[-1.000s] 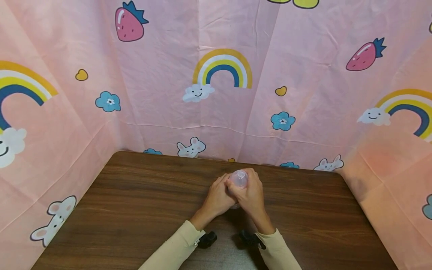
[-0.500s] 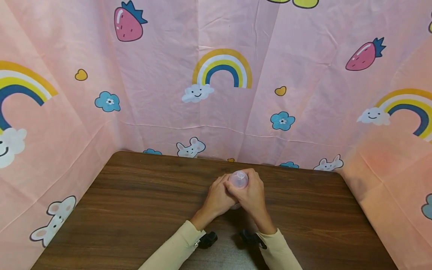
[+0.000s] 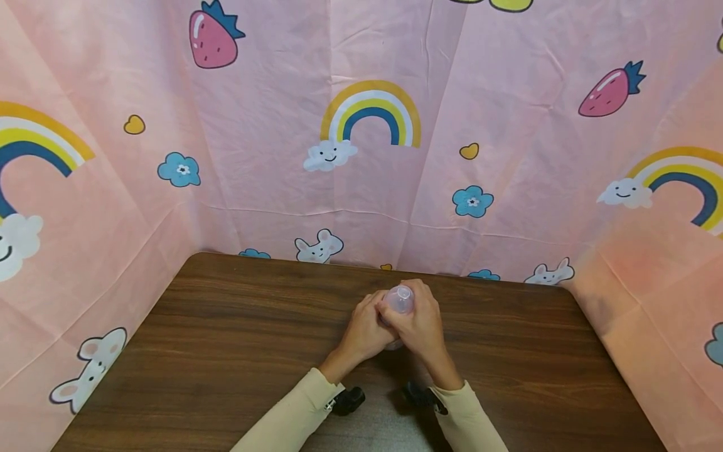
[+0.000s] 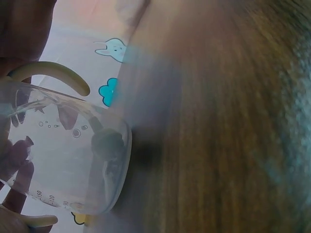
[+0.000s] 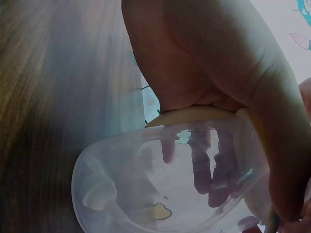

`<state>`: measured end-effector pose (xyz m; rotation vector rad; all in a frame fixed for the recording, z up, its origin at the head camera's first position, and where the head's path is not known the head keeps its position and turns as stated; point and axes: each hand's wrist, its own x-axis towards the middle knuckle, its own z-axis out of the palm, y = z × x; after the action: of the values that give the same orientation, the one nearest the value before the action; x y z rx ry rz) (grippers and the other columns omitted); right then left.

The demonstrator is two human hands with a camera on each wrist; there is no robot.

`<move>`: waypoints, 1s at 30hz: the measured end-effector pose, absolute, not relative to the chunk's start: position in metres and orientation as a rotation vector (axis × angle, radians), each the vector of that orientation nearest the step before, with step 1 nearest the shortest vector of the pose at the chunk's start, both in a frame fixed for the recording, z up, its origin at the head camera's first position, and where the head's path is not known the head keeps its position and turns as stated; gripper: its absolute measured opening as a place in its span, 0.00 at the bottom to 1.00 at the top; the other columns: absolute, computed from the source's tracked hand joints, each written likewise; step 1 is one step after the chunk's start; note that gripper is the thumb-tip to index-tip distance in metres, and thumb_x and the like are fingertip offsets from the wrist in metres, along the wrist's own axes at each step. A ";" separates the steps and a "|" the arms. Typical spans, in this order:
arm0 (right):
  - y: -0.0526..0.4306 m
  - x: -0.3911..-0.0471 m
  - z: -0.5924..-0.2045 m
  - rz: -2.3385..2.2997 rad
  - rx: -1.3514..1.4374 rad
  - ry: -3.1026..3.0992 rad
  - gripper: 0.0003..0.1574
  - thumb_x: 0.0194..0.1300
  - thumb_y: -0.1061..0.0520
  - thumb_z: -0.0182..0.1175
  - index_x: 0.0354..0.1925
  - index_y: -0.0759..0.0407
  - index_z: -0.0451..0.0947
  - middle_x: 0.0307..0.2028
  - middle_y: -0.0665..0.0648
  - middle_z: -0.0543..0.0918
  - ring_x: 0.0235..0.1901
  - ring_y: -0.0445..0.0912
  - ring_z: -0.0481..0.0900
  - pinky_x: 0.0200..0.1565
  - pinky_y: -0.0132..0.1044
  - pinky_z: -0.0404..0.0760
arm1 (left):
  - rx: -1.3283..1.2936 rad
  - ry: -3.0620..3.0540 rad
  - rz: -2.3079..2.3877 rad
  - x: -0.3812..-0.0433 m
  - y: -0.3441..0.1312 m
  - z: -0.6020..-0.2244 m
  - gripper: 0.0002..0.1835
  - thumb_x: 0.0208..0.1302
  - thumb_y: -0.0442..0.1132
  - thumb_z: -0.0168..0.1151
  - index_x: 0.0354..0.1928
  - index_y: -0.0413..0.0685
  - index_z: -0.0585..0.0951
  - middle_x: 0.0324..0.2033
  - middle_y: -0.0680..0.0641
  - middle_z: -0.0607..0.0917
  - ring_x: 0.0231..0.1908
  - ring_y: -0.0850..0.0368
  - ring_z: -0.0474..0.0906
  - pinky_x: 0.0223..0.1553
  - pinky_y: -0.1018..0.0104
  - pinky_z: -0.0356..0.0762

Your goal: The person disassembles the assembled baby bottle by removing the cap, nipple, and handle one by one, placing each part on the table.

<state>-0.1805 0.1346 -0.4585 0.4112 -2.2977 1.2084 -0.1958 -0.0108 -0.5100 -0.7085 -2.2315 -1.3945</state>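
A clear baby bottle (image 4: 63, 160) with a domed translucent cap (image 3: 400, 299) is held upright between both hands near the table's middle. My left hand (image 3: 363, 328) grips it from the left. My right hand (image 3: 420, 323) curls round the upper part just below the dome, its thumb across the near side. In the left wrist view a curved beige handle (image 4: 56, 72) juts from the bottle, and printed volume marks run along its wall. Inside, a straw ends in a round weight (image 5: 99, 192) near the base. The hands hide most of the bottle in the head view.
The brown wood-grain table (image 3: 243, 326) reaches back to a pink patterned cloth (image 3: 260, 157), which hangs behind it and on both sides. Black wrist devices (image 3: 348, 400) sit at the cuffs of the cream sleeves (image 3: 288, 411).
Both hands stay on the bottle in nearly the same place. The right hand and the cap shift only slightly.
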 end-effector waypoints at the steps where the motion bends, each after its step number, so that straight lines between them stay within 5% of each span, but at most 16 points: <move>1: 0.135 -0.181 -0.458 1.214 0.414 -2.297 0.30 0.56 0.49 0.81 0.51 0.64 0.83 0.47 0.63 0.86 0.44 0.59 0.84 0.43 0.55 0.83 | -0.700 -2.248 -1.409 -0.194 -0.011 -0.507 0.28 0.51 0.39 0.81 0.56 0.40 0.85 0.48 0.43 0.90 0.46 0.43 0.85 0.49 0.44 0.86; 30: 0.136 -0.180 -0.455 1.251 0.431 -2.310 0.26 0.56 0.51 0.82 0.48 0.62 0.85 0.46 0.61 0.87 0.44 0.59 0.86 0.43 0.54 0.84 | -0.728 -2.327 -1.416 -0.190 -0.015 -0.497 0.33 0.47 0.37 0.87 0.57 0.36 0.86 0.48 0.40 0.91 0.48 0.42 0.86 0.51 0.47 0.87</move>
<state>-0.1798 0.1360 -0.4548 0.4307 -2.3098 1.2514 -0.1898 -0.0150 -0.4967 -0.7279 -2.3273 -1.4157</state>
